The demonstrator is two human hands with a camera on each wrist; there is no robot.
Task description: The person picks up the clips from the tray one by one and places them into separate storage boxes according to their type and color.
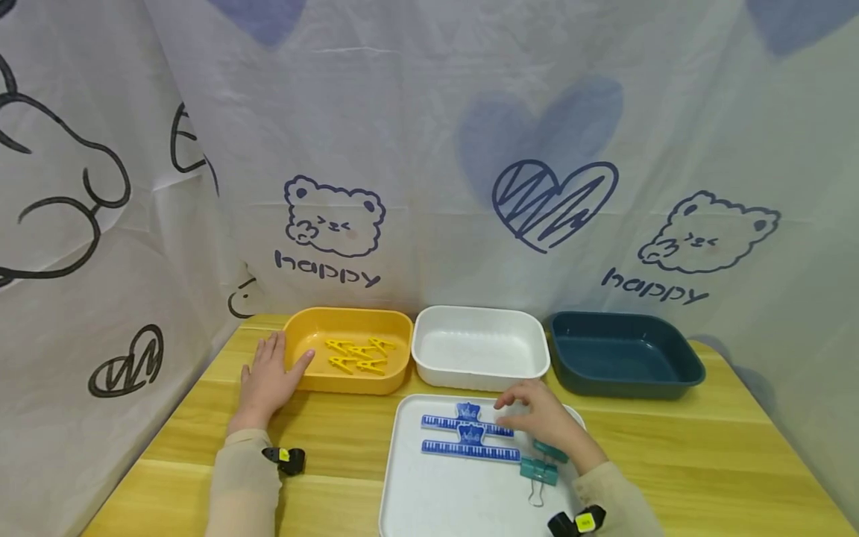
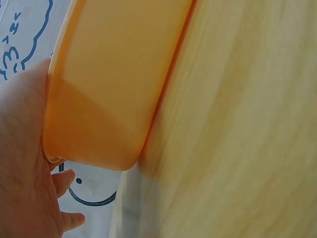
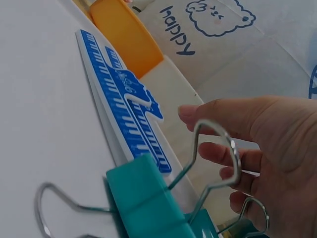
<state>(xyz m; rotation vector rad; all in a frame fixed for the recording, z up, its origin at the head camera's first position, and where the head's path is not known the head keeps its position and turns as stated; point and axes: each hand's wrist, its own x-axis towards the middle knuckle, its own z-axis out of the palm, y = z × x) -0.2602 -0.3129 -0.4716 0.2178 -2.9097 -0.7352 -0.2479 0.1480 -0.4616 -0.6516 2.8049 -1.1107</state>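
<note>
At the left end of the yellow bin (image 1: 315, 382) is my left hand (image 1: 265, 384), its fingers straight along the outer side and the thumb over the rim. Several small yellow clips (image 1: 362, 352) lie in that bin. My right hand (image 1: 540, 418) hovers over the far right part of the white tray (image 1: 456, 503), fingers loosely bent and holding nothing. Close to its fingertips are two blue piano-key-patterned clips (image 1: 470, 451), one behind the other. Below the right hand sit two teal binder clips (image 3: 148, 203); in the head view the hand partly covers the farther one.
A white bin (image 1: 479, 379) stands in the middle of the back row, with a dark teal bin (image 1: 631, 384) to its right. All stand on a wood-grain table (image 1: 731, 447). A printed cloth (image 1: 429, 149) hangs behind the table.
</note>
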